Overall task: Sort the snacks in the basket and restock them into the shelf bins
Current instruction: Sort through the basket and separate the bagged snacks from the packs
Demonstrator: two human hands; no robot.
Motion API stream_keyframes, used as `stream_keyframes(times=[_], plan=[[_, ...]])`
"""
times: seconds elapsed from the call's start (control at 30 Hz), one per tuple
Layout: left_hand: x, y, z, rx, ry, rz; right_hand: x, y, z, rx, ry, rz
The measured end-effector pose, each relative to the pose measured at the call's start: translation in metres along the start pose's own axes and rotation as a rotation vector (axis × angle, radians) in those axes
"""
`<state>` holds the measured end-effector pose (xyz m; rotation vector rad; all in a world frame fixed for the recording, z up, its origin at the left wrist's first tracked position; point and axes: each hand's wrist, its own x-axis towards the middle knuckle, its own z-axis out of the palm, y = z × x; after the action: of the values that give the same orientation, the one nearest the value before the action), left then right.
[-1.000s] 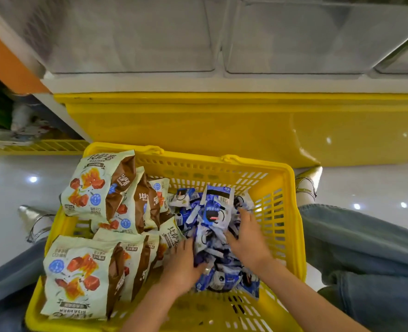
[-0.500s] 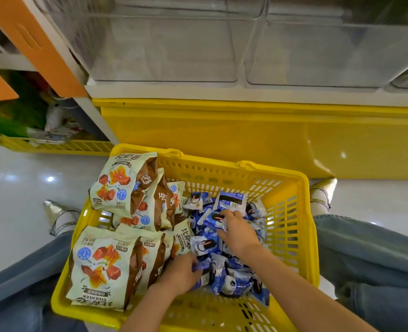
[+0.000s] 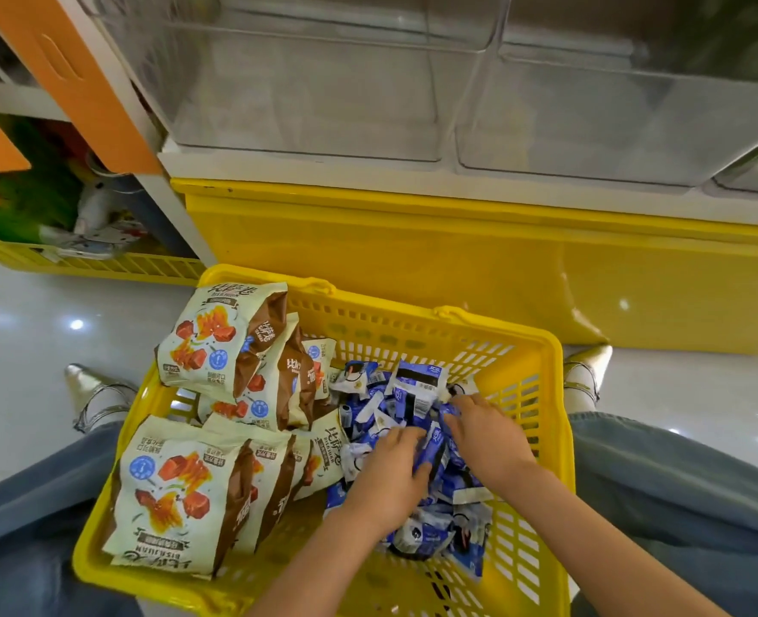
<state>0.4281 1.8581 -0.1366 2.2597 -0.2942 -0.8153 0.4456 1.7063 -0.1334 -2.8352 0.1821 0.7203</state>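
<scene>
A person's left hand (image 3: 390,476) and right hand (image 3: 486,431) grasp blue packets (image 3: 430,534) in the yellow basket (image 3: 390,307), lower centre, beside cream bags (image 3: 176,487)

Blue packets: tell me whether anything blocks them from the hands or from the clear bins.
Nothing visible does. The left hand and right hand grip the blue packets in the basket, and the space up to the clear bins is free; their openings do not show.
</scene>
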Motion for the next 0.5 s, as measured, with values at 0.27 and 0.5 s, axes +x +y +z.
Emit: stream_keyframes(times=[0.27, 0.5], plan=[[-0.086, -0.022, -0.128, 0.133, 0.92, 0.222, 0.035, -0.068, 0.018, 0.32, -0.106, -0.32], [-0.109, -0.092, -0.146, -0.067, 0.825, -0.356, 0.075, -0.099, 0.063, 0.219, -0.35, -0.259]])
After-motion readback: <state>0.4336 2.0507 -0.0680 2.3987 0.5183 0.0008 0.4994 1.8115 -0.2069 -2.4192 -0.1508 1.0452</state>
